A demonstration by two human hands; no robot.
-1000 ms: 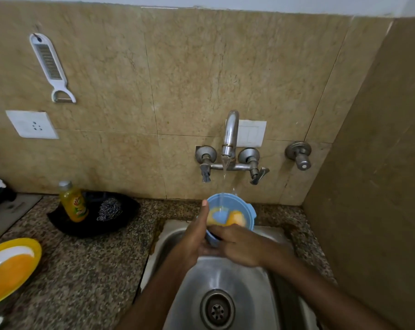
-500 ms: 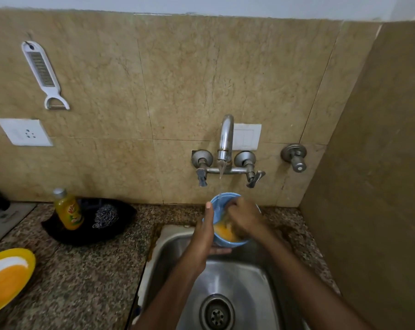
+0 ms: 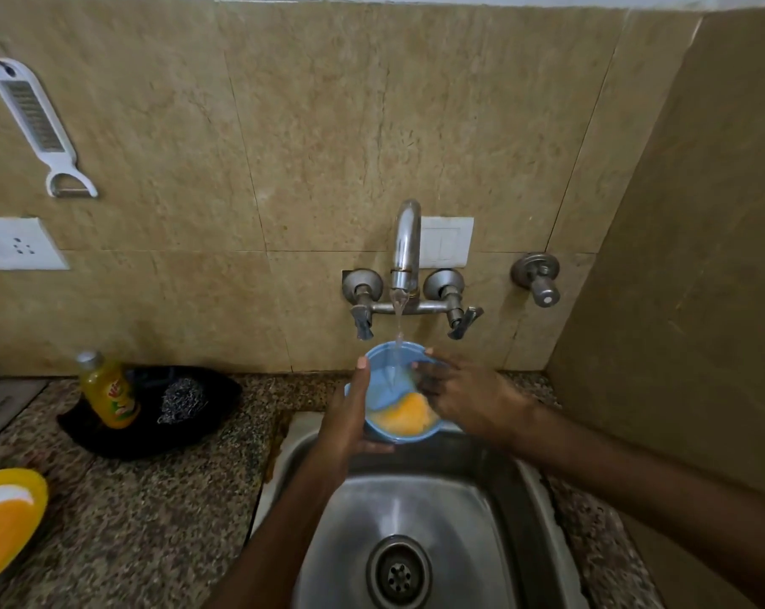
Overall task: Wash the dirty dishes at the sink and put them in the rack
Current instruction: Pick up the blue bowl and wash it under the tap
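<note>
A blue bowl (image 3: 387,382) hangs over the steel sink (image 3: 420,512), right under the tap (image 3: 404,243). A thin stream of water (image 3: 398,331) runs into it. Orange residue (image 3: 402,417) sits in the bowl's near side. My left hand (image 3: 345,428) grips the bowl from the left, with the thumb up along the rim and the fingers curled beneath. My right hand (image 3: 464,395) lies over the right rim, its fingertips touching the inside wall.
A yellow plate (image 3: 2,520) with orange smears lies at the counter's left edge. A soap bottle (image 3: 108,393) and a steel scrubber (image 3: 180,400) rest on a black dish (image 3: 152,437). The side wall (image 3: 688,301) stands close on the right. A grater (image 3: 33,120) hangs on the wall.
My right hand went from under the bowl into its middle, then out to the right rim. The orange residue now shows at the bowl's near side. My left hand kept its hold.
</note>
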